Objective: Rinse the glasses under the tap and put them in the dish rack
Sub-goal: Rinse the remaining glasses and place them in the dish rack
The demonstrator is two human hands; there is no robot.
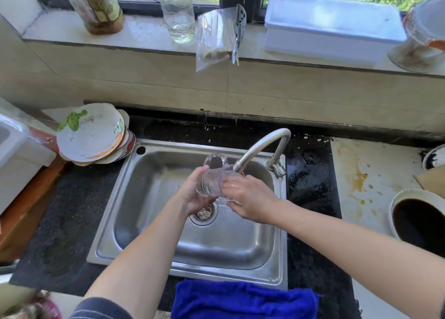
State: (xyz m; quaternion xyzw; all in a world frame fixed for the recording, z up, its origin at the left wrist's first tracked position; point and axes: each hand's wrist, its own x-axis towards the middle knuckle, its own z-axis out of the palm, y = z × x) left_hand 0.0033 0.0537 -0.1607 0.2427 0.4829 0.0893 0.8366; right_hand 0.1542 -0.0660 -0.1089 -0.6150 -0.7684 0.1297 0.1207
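Note:
A clear glass mug (pixel 212 177) with a looped handle is held over the steel sink (pixel 149 224), just under the spout of the curved tap (pixel 262 147). My left hand (pixel 195 193) grips the mug's body from the left and below. My right hand (pixel 250 198) holds its right side, fingers curled round the rim end. The handle sticks up toward the back. I cannot tell whether water is running. No dish rack is in view.
Patterned plates (pixel 92 134) are stacked left of the sink. A blue cloth (pixel 243 299) lies at the front edge. At right stands a bowl of dark liquid (pixel 419 220). The windowsill holds bottles (pixel 177 10), a chopstick bag (pixel 216 39) and a white box (pixel 332 27).

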